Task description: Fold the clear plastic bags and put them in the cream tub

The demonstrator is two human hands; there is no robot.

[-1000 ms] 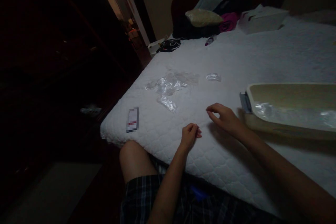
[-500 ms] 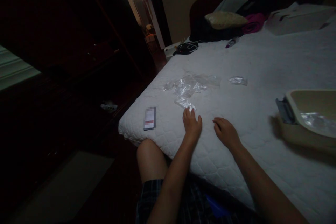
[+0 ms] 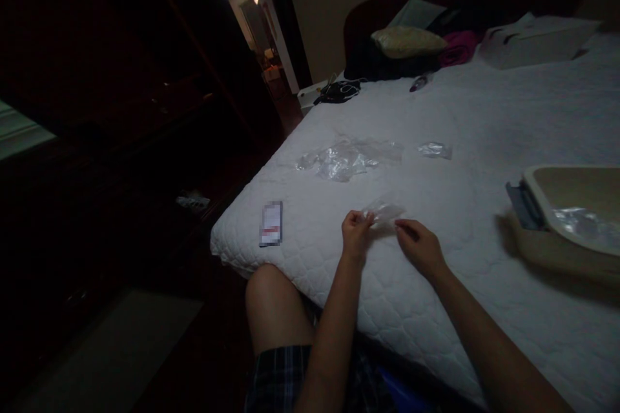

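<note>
My left hand [image 3: 357, 232] is closed on a small clear plastic bag [image 3: 385, 206], pinching its left end just above the bed. My right hand [image 3: 420, 246] has thumb and fingers pressed together at the bag's right edge; whether they grip it I cannot make out. Farther back, a pile of crumpled clear plastic bags [image 3: 341, 160] lies on the white quilted bed cover [image 3: 465, 219]. Another clear bag [image 3: 434, 150] lies apart, right of the pile.
A phone [image 3: 271, 224] lies near the bed's left edge. At right stands a beige bin [image 3: 537, 184] with a grey handle and clear plastic inside. Toward the headboard are a white box [image 3: 527, 48], a pink roll [image 3: 458, 48], a yellowish packet [image 3: 409, 42] and dark cables [image 3: 339, 91].
My left hand has taken a clear plastic bag from the near side of the pile and brought it rightward and closer, in front of my right hand. The right hand has barely moved.
</note>
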